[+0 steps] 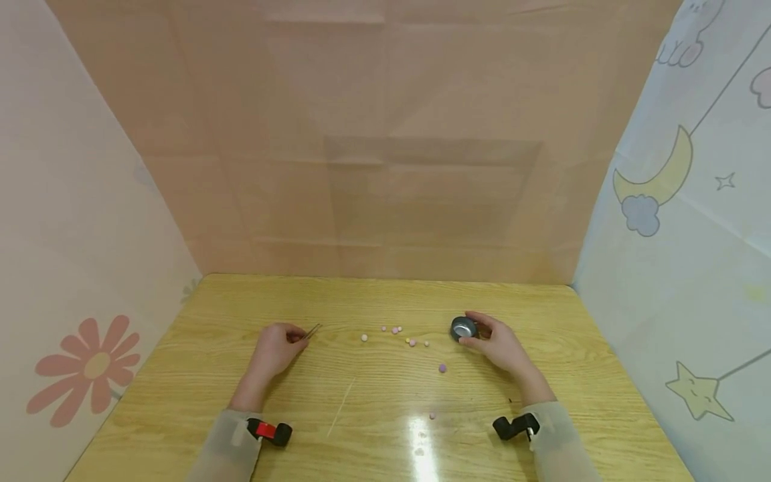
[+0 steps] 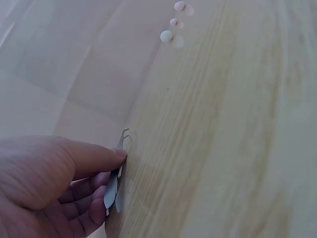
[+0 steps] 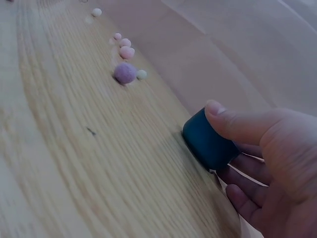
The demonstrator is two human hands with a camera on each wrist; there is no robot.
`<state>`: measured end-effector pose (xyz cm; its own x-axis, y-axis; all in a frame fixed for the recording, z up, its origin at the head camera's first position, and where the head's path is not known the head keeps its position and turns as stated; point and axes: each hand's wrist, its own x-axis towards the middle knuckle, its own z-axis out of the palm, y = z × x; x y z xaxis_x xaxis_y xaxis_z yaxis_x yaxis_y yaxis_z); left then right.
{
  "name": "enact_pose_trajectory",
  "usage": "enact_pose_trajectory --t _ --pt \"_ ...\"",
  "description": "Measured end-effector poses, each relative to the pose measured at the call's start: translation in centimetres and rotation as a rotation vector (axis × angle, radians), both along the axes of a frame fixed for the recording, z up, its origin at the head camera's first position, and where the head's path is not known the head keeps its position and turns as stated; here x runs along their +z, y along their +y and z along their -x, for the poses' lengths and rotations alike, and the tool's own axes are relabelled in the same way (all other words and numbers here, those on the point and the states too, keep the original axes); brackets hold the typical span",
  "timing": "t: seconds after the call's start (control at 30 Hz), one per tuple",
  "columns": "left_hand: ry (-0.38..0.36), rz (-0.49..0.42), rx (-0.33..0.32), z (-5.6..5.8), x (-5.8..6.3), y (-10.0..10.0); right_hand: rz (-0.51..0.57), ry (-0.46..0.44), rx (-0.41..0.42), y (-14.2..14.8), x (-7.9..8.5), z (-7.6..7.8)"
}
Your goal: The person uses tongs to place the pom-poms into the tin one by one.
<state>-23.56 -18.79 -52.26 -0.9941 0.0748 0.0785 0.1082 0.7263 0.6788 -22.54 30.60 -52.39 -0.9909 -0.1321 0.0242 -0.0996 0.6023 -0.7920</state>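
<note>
In my left hand (image 1: 280,350) I pinch a pair of tweezers (image 2: 115,181) between thumb and fingers; their bent metal tips point away from me, close to the tabletop. My right hand (image 1: 498,343) holds a small dark round cup (image 1: 463,328) by its side, thumb on the near wall and fingers around the far one. The cup's shiny inside shows in the head view, its dark blue-green wall in the right wrist view. Between the hands lie several small balls: a white ball (image 1: 364,338), a purple fuzzy ball (image 3: 125,73), pink ones (image 3: 127,52) and a yellow one (image 1: 407,341).
The wooden table (image 1: 241,301) ends at a brown paper backdrop (image 1: 361,201), with patterned sheets on both sides. A lone pink ball (image 1: 432,416) lies nearer to me, by a bright reflection. A thin pale line (image 1: 341,407) marks the wood. Each wrist wears a black camera mount (image 1: 517,426).
</note>
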Motion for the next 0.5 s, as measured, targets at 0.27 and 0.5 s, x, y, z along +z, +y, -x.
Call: enact_pose_trajectory --t 0.27,0.5 --pt "0.014 0.003 -0.016 -0.08 0.08 0.02 0.017 -0.006 0.005 0.46 0.0 -0.03" --pt "0.065 0.021 -0.067 -0.3 0.49 0.7 0.017 -0.006 0.004 0.46 -0.04 0.06"
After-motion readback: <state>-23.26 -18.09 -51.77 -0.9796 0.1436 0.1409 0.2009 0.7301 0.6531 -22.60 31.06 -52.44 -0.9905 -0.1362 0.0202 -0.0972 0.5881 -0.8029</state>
